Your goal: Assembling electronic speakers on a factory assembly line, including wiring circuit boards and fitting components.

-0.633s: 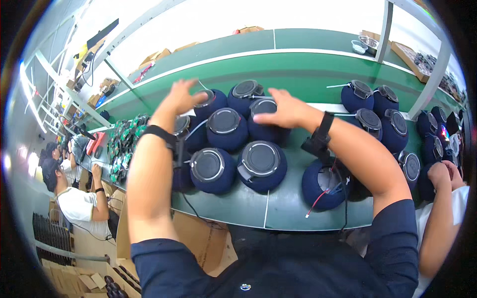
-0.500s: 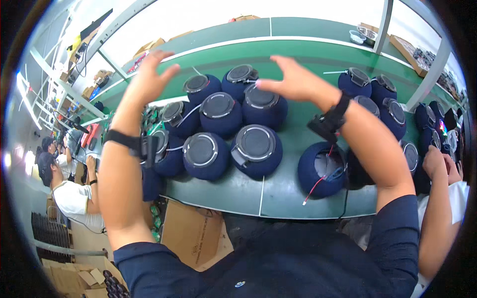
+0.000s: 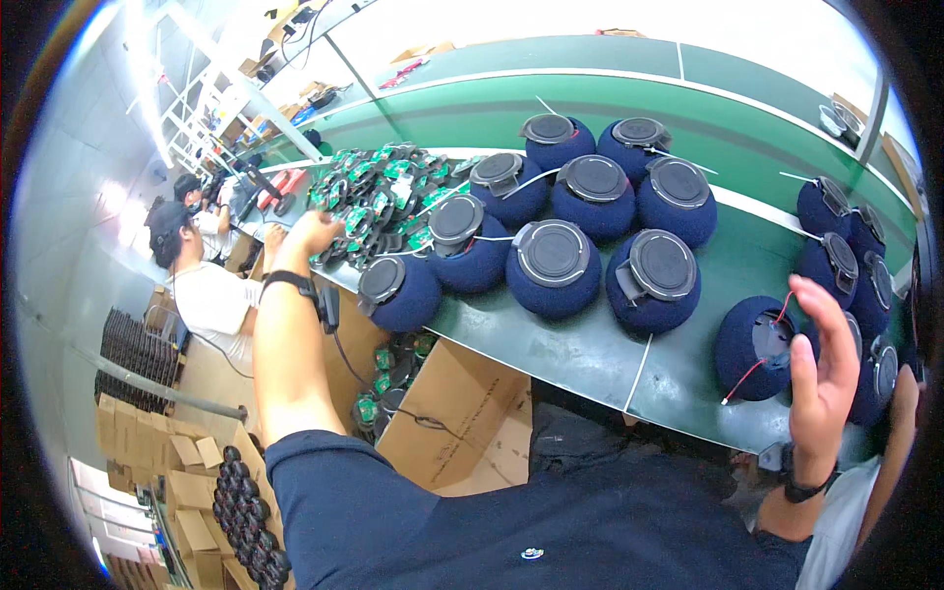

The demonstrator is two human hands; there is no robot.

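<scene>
My left hand (image 3: 315, 233) is at the near left edge of a pile of round black parts with green circuit boards (image 3: 388, 202). Its fingertips are hidden against the pile, so I cannot tell if they hold one. My right hand (image 3: 826, 369) is raised with thumb and fingers apart, holding nothing. Just left of it sits a round navy fabric-covered speaker body (image 3: 752, 346), its top uncovered and thin red wires coming out. In the middle stand several navy speakers with dark round caps (image 3: 556, 258); white strips stick out from some.
More capped navy speakers (image 3: 828, 261) stand at the right. A green belt (image 3: 472, 113) runs along the back. Below the bench's near edge is an open cardboard box (image 3: 462, 403). A co-worker in a white shirt (image 3: 211, 295) sits at the left; another person's arm (image 3: 890, 457) shows at the right.
The view has swung left. My left hand has moved down to the pile of circuit-board parts. My right hand has drawn back from the capped speakers to beside the uncovered one.
</scene>
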